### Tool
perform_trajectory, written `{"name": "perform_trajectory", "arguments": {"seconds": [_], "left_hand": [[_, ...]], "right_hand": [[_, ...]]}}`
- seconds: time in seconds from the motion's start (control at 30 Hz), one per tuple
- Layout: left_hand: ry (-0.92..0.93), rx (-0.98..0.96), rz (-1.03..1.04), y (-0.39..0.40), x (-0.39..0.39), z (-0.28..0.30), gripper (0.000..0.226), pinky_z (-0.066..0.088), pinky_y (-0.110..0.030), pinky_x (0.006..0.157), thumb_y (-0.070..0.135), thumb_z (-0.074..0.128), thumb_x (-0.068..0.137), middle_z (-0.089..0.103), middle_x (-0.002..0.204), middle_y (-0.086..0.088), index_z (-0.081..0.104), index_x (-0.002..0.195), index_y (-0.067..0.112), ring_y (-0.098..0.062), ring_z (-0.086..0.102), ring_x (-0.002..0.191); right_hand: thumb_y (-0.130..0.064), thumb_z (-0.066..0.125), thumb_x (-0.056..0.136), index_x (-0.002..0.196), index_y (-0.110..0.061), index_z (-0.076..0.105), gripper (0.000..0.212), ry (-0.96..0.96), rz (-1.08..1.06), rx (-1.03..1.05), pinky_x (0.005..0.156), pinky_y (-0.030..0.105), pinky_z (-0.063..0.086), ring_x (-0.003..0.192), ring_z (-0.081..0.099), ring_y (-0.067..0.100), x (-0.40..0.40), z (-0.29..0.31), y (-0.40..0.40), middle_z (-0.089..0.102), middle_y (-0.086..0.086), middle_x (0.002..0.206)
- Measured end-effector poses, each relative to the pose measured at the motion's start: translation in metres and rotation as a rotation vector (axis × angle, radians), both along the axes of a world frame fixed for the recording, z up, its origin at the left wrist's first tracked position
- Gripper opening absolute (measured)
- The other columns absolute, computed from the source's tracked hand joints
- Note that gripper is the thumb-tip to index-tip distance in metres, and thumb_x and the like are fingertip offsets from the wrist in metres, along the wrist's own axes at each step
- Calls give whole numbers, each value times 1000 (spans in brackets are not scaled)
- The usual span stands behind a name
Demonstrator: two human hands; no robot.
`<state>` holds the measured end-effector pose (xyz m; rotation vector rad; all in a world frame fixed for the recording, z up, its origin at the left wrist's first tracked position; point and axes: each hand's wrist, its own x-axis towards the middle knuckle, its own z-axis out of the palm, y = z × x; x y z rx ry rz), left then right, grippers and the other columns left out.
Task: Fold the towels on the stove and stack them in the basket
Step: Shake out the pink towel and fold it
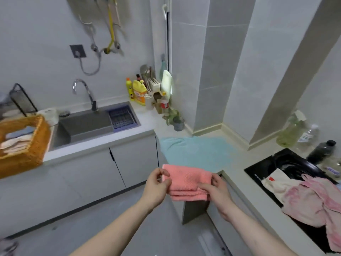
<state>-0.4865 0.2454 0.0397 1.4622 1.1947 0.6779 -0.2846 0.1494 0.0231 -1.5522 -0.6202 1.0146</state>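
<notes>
The left hand (156, 183) and the right hand (215, 189) were nearest the camera, each at the end of a bare forearm. Both hands held 1 folded coral towel (186, 183) in the air, in front of the inner corner of the worktop (145, 117). The left hand pinched the towel's left edge between thumb and fingers. The right hand gripped the right edge, thumb on top and fingers underneath. The towel showed several stacked layers along its lower edge.

A light blue towel (197, 152) lay spread flat on the corner of the worktop, just beyond the held towel. To the right, the black stove (258, 170) carried a crumpled pink towel (313, 202) and a white cloth with a red mark (276, 183), the two touching.

At the far left, an orange woven basket (35, 143) stood on the worktop beside the sink (83, 128). It contained folded towels (16, 139) in pale colours. A purple drain rack (121, 117) sat in the right end of the sink, below the tap (84, 91). Yellow detergent bottles (136, 91) stood against the wall behind the sink. A dark bottle (321, 150) and clear bottles (306, 135) stood behind the stove.
</notes>
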Motion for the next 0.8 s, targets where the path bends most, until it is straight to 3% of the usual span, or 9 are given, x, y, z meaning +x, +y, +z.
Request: {"name": "perform_trajectory", "arguments": {"seconds": [0.17,0.3,0.43,0.5,0.6,0.8], "left_hand": [[-3,10,187,52,-76,12,16,28,-24,48,9,60,89,49,65,-6,59,90,25,-16,37,53],[-10,8,324,94,-131,19,17,36,-28,57,12,60,89,44,59,0,60,87,29,-17,36,57],[13,25,452,141,-182,25,15,37,-26,53,11,59,90,48,66,-4,60,90,26,-18,40,56],[27,44,528,165,-206,27,16,36,-30,55,10,61,89,55,69,-4,61,89,27,-18,42,54],[45,46,627,199,-242,31,16,35,-29,53,7,61,91,54,63,0,62,90,23,-15,41,50],[86,51,825,235,-319,34,15,33,-28,51,8,58,92,50,61,-7,60,92,23,-18,42,53]], "right_hand": [[-27,83,57,104,-24,69,49,-28,192,-19,86,46,59,97,74,25,-58,16,88,76,4,105],[-18,82,69,105,-17,67,40,-52,345,-4,71,37,58,89,74,21,-105,27,160,77,4,100],[-8,81,79,106,-15,66,32,-40,485,10,76,33,59,88,74,15,-153,27,233,78,-1,97],[-6,82,78,105,-12,64,32,-27,537,7,62,24,55,72,71,11,-178,30,268,77,0,92],[-18,82,66,104,-8,61,45,-33,639,5,44,26,41,55,56,18,-216,36,321,71,7,83],[-3,79,80,109,-10,62,34,-77,869,-5,47,27,43,57,58,16,-305,38,417,68,10,91]]}}
